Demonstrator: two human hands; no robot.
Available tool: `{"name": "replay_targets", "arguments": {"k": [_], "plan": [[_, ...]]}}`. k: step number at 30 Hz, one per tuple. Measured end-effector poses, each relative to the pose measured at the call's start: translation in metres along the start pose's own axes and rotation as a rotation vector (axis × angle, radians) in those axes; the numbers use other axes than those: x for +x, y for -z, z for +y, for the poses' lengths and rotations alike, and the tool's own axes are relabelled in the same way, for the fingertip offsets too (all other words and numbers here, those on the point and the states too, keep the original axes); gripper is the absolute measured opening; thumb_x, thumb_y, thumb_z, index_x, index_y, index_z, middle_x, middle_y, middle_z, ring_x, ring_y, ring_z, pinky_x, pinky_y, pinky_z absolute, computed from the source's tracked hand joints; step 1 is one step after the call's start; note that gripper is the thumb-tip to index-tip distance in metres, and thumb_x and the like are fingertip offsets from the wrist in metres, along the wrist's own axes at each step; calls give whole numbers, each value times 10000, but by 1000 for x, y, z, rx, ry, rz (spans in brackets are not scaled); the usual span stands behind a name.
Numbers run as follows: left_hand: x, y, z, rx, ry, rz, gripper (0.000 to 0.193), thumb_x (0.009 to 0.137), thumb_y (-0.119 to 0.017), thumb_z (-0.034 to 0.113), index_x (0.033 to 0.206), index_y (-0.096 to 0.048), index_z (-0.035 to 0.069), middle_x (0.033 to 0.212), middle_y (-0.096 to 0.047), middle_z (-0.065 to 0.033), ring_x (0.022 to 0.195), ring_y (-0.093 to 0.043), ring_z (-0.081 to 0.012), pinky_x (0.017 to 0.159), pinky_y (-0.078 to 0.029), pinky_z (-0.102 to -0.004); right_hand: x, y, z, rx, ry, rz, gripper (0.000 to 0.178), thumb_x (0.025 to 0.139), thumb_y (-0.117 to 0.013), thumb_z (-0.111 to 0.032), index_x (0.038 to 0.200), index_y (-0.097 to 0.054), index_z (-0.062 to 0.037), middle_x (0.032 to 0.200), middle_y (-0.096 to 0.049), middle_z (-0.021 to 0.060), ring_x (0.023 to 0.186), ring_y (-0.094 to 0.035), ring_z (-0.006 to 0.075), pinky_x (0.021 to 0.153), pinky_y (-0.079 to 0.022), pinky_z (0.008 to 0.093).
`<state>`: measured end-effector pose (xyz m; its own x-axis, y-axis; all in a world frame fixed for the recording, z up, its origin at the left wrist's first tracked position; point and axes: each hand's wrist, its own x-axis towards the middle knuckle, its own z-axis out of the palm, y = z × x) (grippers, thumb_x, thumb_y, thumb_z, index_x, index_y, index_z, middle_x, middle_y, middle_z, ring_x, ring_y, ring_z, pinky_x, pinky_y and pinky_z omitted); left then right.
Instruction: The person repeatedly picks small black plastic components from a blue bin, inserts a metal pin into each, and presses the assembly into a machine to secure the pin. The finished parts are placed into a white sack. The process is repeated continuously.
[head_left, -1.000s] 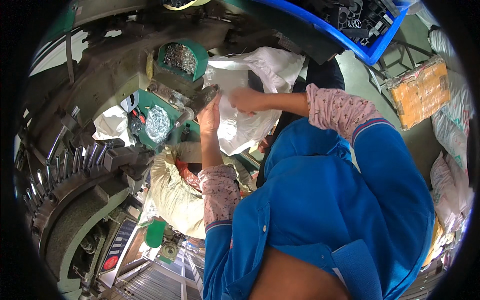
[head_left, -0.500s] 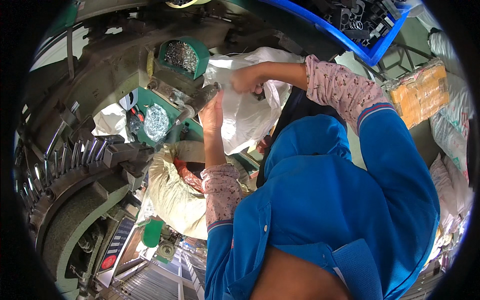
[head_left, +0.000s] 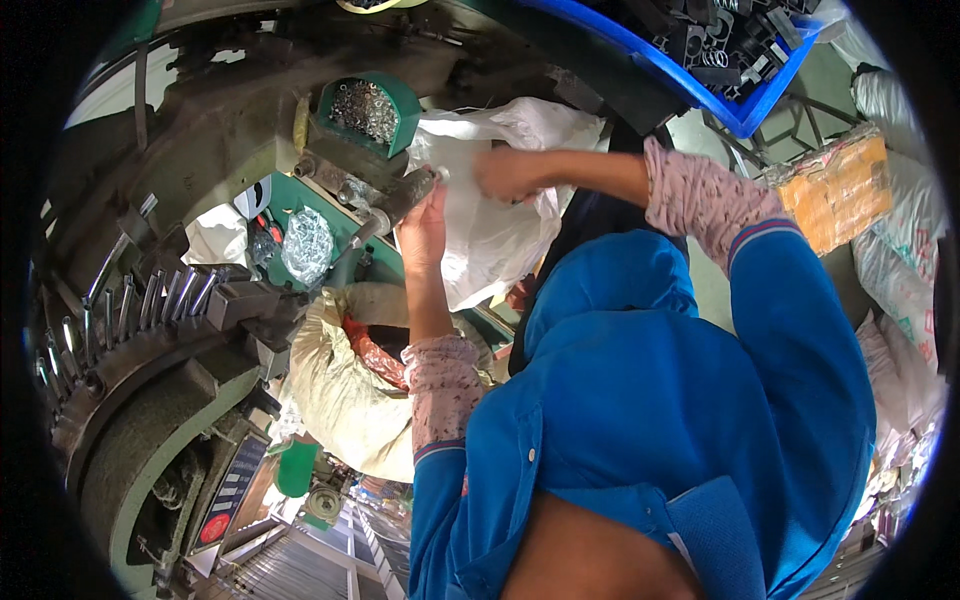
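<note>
Hands apart; left hand [head_left: 421, 228] up against the near end of the grey metal cylinder [head_left: 406, 196], grip hidden, can't tell; right hand [head_left: 510, 175] curled, blurred, over the white sack [head_left: 478, 245], can't tell if loaded; cylinder just by the green bin [head_left: 404, 122]; rushed right-hand swing could bump left; slack fingers could drop anything held into sack.
</note>
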<state>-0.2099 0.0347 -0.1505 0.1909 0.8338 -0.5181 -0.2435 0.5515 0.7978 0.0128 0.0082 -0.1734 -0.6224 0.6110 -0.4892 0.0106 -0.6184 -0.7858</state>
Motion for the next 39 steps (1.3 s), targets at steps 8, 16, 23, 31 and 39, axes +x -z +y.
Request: {"name": "replay_targets", "arguments": {"k": [8, 16, 23, 31, 39], "plan": [[3, 2, 4, -102, 67, -39, 511, 750, -637, -70, 1232, -480, -6, 1202, -558, -161, 1081, -566, -275, 962, -459, -375, 3, -71, 2, 257, 82, 312, 285, 914, -441, -253, 844, -539, 6, 656, -587, 143, 494, -584, 275, 420, -480, 380], [6, -4, 8, 9, 28, 12, 390, 776, -601, -57, 1156, -512, -49, 1117, -597, -171, 1032, -592, -315, 911, -498, -404, 25, -53, 10, -122, 106, 183, 259, 912, -409, -215, 906, -522, 18, 661, -575, 152, 452, -576, 286, 431, -491, 393], [10, 18, -15, -52, -56, 40, 445, 804, -432, -142, 1223, -437, 5, 1169, -543, -155, 1010, -583, -317, 915, -506, -461, 16, -30, -9, -215, 68, 90, 313, 919, -388, -206, 955, -499, 85, 595, -576, 181, 441, -600, 277, 438, -517, 408], [-3, 3, -6, -66, -35, 77, 239, 811, -452, -132, 1037, -503, -74, 970, -587, -174, 905, -624, -292, 841, -561, -387, 22, -35, 22, 476, -9, -6, 176, 922, -496, -210, 831, -505, -61, 586, -422, 27, 417, -381, 142, 364, -334, 296], [-59, 14, -27, -114, -77, 360, 300, 865, -473, -33, 1162, -518, -28, 1073, -602, -162, 933, -612, -238, 826, -522, -349, -87, 76, -141, -1325, 527, 221, 143, 801, -498, -129, 862, -589, -38, 792, -593, 195, 754, -591, 369, 618, -464, 458]]}}
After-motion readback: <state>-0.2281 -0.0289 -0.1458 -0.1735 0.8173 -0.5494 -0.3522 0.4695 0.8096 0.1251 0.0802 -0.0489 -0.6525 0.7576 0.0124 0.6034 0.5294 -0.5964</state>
